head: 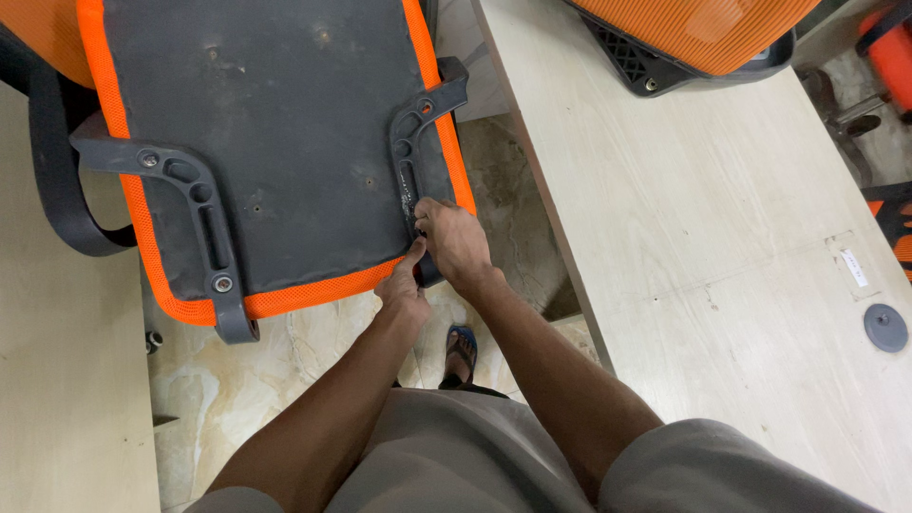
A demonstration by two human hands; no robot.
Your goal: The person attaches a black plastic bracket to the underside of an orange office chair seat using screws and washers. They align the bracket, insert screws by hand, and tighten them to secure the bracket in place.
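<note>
An upturned chair seat (285,133) with a dark grey underside and orange mesh edging fills the upper left. Two grey plastic armrest brackets are fixed to it, a left bracket (195,214) and a right bracket (413,142). My right hand (456,242) is closed around the near end of the right bracket. My left hand (404,285) pinches at the same spot just below it, fingertips against the seat's orange edge. Whether a small part lies between the fingers is hidden.
A light wooden tabletop (722,247) runs along the right, bearing another orange chair part (693,38) at its far end and a grey round cap (885,328). A second wooden surface (57,380) lies left. Marble floor (237,399) and my sandalled foot (461,351) show below.
</note>
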